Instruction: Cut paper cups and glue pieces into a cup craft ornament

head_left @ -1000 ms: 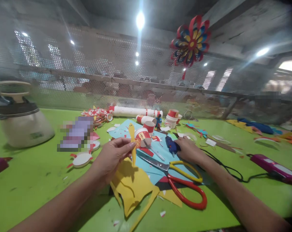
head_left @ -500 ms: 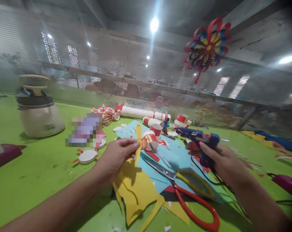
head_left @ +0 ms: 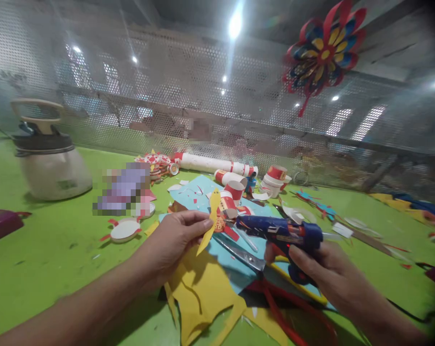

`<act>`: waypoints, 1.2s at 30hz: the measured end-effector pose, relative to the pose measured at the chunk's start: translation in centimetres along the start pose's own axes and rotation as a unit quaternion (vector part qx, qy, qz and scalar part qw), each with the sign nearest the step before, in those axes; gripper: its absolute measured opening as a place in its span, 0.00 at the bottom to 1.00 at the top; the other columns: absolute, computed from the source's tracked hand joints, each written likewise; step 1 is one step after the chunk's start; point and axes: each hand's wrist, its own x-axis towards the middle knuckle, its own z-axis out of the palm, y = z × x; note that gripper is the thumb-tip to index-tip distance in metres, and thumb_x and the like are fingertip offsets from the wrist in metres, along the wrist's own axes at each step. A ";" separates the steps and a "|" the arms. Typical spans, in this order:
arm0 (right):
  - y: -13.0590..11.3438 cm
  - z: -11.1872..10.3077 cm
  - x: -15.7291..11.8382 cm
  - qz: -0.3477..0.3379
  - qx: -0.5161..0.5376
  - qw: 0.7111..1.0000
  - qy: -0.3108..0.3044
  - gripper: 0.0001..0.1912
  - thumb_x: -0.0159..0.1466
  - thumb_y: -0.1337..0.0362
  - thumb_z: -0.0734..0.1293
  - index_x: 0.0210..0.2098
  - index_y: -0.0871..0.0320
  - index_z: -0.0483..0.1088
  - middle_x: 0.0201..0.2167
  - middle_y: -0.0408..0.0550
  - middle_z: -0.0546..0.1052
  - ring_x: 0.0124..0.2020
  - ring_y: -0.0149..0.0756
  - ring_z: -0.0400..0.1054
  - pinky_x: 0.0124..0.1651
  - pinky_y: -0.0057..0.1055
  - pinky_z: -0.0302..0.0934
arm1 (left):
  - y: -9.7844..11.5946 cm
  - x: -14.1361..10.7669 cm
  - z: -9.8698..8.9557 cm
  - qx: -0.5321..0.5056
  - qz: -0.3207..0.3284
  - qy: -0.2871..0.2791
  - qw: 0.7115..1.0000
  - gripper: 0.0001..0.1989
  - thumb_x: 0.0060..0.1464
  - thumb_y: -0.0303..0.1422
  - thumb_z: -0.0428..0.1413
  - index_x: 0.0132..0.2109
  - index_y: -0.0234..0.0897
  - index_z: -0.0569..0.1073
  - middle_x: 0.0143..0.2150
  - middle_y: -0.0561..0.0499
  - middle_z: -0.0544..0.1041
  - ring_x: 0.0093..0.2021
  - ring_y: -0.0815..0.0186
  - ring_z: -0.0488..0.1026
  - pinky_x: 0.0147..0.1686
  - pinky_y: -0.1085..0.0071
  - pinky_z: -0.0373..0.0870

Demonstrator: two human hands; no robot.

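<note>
My left hand (head_left: 183, 238) pinches a narrow yellow paper cutout (head_left: 215, 204) between thumb and fingers, its rounded end up with small dark marks on it. In my right hand (head_left: 321, 269) is a blue hot glue gun (head_left: 278, 229), its nozzle pointing left and close to the cutout; I cannot tell whether they touch. Beneath the hands lie large scissors (head_left: 244, 257) with red and yellow handles, partly covered by the right hand. A cut yellow sheet (head_left: 199, 293) spreads below the left hand, over light blue paper (head_left: 188, 192).
Red and white paper cups (head_left: 235, 190) stand and lie behind the hands, with a long cup tube (head_left: 210, 163) farther back. A white disc with red tabs (head_left: 125, 229) lies left. A large jug (head_left: 53, 163) stands far left; a paper flower (head_left: 325, 53) hangs upper right.
The glue gun has moved left and slightly down, bringing its nozzle up to the yellow cutout. The cutout has tilted and shifted a little right. The view has turned slightly.
</note>
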 end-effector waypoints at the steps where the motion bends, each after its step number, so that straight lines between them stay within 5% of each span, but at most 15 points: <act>1: -0.3 0.1 0.0 0.004 -0.005 1.000 -0.005 0.19 0.65 0.51 0.57 0.34 0.57 0.73 0.22 0.42 0.64 0.22 0.29 0.56 0.24 0.27 0.52 | 0.0 -0.1 0.0 0.000 -0.003 -0.005 1.000 0.08 0.44 0.35 0.63 0.33 0.35 0.77 0.30 0.53 0.73 0.29 0.74 0.64 0.29 0.79 0.58; 20: -0.4 0.8 -0.2 0.002 0.022 1.000 -0.003 0.18 0.66 0.52 0.57 0.28 0.56 0.68 0.26 0.42 0.68 0.23 0.28 0.57 0.25 0.25 0.53 | -0.2 -0.3 0.4 0.020 0.009 -0.024 0.999 0.08 0.45 0.34 0.62 0.33 0.35 0.75 0.28 0.52 0.73 0.32 0.69 0.66 0.30 0.75 0.58; 36: -0.8 0.7 -0.3 0.041 0.021 0.999 0.001 0.23 0.64 0.46 0.56 0.27 0.59 0.67 0.23 0.42 0.64 0.23 0.28 0.55 0.24 0.26 0.52 | 0.0 -0.6 0.6 0.031 0.004 -0.019 0.999 0.08 0.47 0.35 0.61 0.32 0.34 0.75 0.26 0.53 0.70 0.25 0.75 0.58 0.24 0.80 0.52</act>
